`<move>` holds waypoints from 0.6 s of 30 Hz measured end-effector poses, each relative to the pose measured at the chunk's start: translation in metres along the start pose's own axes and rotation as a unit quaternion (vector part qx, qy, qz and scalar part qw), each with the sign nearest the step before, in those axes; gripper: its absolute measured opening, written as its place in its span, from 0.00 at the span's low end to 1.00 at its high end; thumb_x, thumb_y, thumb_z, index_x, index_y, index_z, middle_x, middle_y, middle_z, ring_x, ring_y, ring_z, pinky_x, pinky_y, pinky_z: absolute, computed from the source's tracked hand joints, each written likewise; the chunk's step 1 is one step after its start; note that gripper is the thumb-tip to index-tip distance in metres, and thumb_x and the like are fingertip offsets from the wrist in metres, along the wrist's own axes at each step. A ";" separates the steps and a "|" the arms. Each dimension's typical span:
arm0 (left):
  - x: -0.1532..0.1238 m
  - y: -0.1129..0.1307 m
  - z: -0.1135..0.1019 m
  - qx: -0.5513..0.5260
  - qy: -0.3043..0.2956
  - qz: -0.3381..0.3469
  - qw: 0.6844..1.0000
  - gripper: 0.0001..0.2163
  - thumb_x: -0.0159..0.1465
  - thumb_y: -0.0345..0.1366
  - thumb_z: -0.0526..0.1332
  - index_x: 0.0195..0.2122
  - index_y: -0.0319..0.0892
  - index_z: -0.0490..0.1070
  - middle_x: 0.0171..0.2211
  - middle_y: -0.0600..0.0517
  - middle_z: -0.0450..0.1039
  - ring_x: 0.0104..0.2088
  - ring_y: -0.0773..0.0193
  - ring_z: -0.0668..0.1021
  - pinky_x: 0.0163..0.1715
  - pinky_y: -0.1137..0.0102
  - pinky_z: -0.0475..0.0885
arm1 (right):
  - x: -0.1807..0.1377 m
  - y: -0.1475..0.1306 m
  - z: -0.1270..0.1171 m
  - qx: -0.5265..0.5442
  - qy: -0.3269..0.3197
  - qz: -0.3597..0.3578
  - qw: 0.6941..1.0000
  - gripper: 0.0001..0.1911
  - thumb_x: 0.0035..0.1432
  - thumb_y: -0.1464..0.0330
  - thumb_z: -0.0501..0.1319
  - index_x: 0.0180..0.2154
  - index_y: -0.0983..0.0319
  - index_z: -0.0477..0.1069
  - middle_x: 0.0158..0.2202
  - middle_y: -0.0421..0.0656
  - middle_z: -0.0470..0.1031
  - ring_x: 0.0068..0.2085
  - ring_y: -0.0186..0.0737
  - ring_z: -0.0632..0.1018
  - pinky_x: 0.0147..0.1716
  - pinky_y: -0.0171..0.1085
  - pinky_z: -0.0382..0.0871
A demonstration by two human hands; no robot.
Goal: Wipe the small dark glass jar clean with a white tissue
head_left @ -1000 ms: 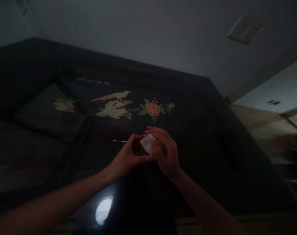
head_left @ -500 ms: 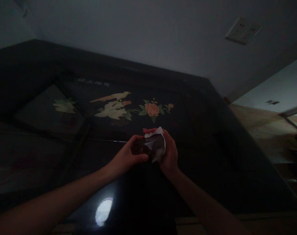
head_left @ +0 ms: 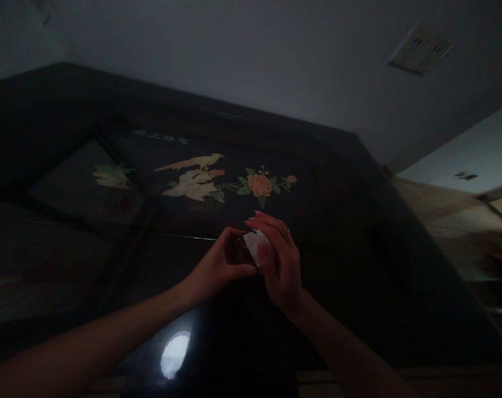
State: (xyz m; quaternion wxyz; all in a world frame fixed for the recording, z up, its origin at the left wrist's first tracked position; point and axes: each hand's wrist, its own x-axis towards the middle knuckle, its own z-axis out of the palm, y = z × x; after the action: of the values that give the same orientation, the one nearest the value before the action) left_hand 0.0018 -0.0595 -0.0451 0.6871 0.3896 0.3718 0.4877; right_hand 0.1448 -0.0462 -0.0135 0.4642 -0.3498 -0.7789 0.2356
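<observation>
My left hand (head_left: 220, 262) curls its fingers and thumb around a small dark see-through object (head_left: 237, 251), perhaps a glass; dim light and my fingers hide most of its shape. White tissue (head_left: 253, 242) lies against its right side, held in my right hand (head_left: 284, 264). The right thumb presses on the tissue, and the other fingers bend over the top. A ring shows on one right finger. Both hands are close together above a glossy black surface (head_left: 337, 221).
An inlaid bird (head_left: 203, 161) and a pink flower (head_left: 259, 185) decorate the black surface beyond my hands. A pale wall (head_left: 242, 61) rises behind, carrying a socket plate (head_left: 420, 51). Tan flooring (head_left: 433, 215) shows past the right edge. A bright reflection (head_left: 175, 355) lies in front.
My right hand has turned over the object, its thumb and fingers now folded across the tissue, which earlier wrapped the right side more openly. The left hand keeps nearly the same hold.
</observation>
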 end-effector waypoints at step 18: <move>-0.003 0.007 0.001 -0.001 -0.010 -0.050 0.999 0.27 0.42 0.36 0.73 0.42 0.41 0.66 0.45 0.46 0.73 0.47 0.53 0.75 0.49 0.60 0.67 | -0.002 0.007 0.017 0.369 0.148 0.295 0.869 0.22 0.65 0.58 0.47 0.36 0.61 0.76 0.36 0.43 0.80 0.37 0.40 0.79 0.37 0.38 0.72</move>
State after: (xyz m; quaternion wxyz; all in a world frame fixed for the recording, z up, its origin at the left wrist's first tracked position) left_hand -0.0007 -0.0606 -0.0380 0.7149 0.3745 0.3835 0.4490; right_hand 0.1323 -0.0436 -0.0270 0.5781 -0.3976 -0.4180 0.5770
